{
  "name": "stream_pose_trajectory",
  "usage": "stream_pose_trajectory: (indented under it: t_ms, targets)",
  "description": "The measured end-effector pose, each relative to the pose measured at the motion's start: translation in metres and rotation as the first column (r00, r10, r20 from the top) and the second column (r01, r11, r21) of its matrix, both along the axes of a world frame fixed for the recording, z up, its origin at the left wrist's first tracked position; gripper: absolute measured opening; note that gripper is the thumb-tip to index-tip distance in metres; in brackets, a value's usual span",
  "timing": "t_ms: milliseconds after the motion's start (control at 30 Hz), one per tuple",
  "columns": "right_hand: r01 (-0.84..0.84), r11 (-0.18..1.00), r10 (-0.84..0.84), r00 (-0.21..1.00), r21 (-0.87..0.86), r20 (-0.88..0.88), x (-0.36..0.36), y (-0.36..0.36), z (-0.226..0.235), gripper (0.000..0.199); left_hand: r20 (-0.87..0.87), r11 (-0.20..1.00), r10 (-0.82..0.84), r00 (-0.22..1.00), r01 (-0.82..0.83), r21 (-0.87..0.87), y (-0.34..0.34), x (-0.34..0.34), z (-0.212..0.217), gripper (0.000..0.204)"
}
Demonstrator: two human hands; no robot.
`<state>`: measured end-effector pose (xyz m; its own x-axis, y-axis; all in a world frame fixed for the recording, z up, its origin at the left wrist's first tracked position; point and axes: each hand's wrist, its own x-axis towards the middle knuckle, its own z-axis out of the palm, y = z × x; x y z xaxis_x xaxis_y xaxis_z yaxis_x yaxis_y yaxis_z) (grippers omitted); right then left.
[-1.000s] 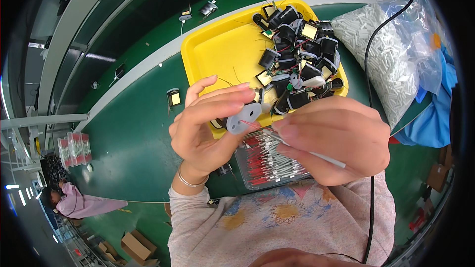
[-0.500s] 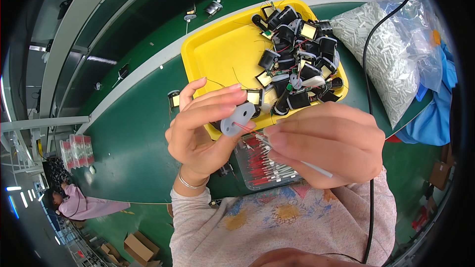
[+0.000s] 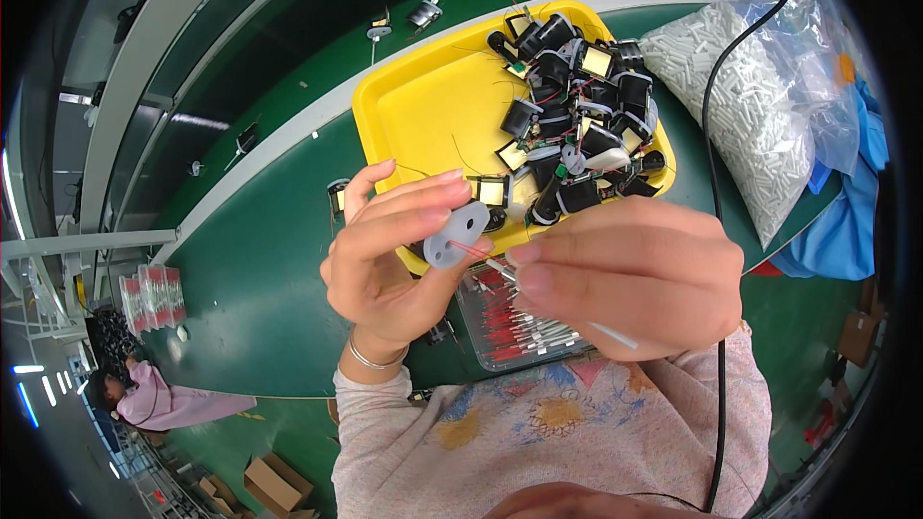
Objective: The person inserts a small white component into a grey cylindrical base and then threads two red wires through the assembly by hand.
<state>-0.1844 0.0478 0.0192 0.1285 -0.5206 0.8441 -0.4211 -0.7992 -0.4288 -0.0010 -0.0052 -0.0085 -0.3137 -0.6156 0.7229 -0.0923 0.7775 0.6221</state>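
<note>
My left hand (image 3: pixel 389 259) holds a small electronic part by its whitish oval plastic cap (image 3: pixel 455 234), which has a dark hole. Thin red wires (image 3: pixel 471 249) come out of the cap toward my right hand (image 3: pixel 630 274). That hand's fingers are pinched on a thin whitish tube (image 3: pixel 612 335), whose tail sticks out below them. The tube's front end lies by the wires; whether they are inside it I cannot tell. Below my hands is a clear tray (image 3: pixel 478 351) of red and white leads. A yellow bin (image 3: pixel 413 101) with several black electronic parts (image 3: pixel 582 120) stands beyond.
A clear bag (image 3: pixel 745 111) of short white tubes lies at the right, beside blue cloth (image 3: pixel 835 231). A black cable (image 3: pixel 711 135) hangs down in front. Behind the bin runs a green conveyor (image 3: pixel 317 53) with scattered parts. At far left, a person in pink (image 3: pixel 173 399) sits.
My right hand has shifted slightly left, and the tube's tail now sits a little lower. The cap in my left hand has turned slightly. Parts on the conveyor have moved to the right.
</note>
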Motion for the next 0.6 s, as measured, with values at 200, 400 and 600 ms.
stream_pose_trajectory:
  t_ms: [200, 400, 600]
  targets:
    - [-0.081, 0.995, 0.079, 0.996, 0.057, 0.032, -0.006, -0.003, 0.001, 0.030, 0.021, 1.000, 0.004, 1.000, -0.004, -0.003, 0.000, 0.001, -0.001, 0.042]
    - [-0.092, 0.969, 0.076, 0.994, 0.228, 0.076, -0.008, -0.001, 0.009, 0.032, 0.055, 0.999, 0.033, 0.998, -0.032, -0.025, 0.004, 0.002, 0.002, 0.042]
    - [-0.037, 0.994, 0.034, 0.999, 0.105, 0.025, -0.006, -0.002, 0.002, 0.032, 0.081, 0.997, 0.055, 0.995, -0.050, -0.059, 0.003, 0.001, 0.002, 0.043]
